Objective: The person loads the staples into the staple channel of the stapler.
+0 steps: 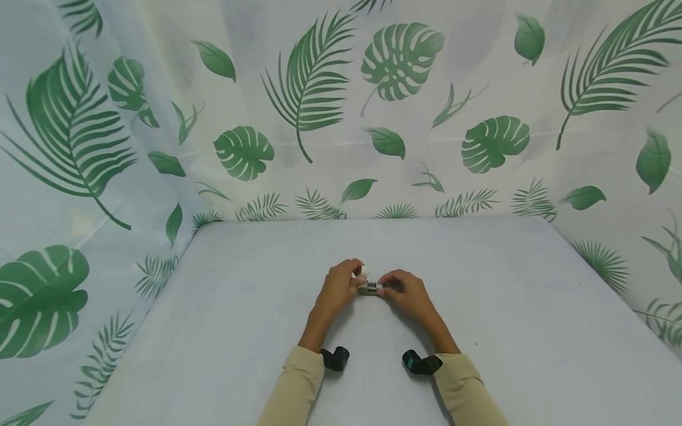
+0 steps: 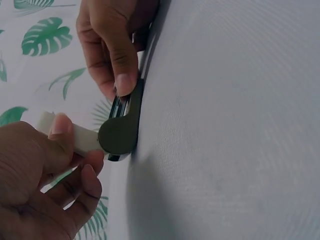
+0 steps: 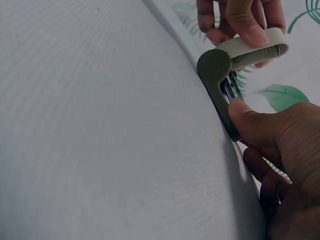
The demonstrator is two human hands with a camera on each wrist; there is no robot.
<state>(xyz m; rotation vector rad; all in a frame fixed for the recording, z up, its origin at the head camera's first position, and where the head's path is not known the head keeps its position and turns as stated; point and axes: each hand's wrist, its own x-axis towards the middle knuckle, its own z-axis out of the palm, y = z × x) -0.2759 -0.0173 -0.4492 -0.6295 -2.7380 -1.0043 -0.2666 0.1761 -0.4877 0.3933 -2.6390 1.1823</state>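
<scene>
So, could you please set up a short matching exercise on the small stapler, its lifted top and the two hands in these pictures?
Things:
1. cream plastic top arm of the small stapler
2. dark grey stapler base
3. right hand
4. grey table

States:
A. pressed down by a thumb
B. lifted open, pinched by the left hand
C. lies under the stapler
D. holds the base

Pairs: 1-B, 2-A, 3-D, 4-C

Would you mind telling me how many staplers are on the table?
1: a single small stapler lies mid-table, swung open, the left hand holding its pale top arm and the right hand pressing its dark base. None other shows.
</scene>
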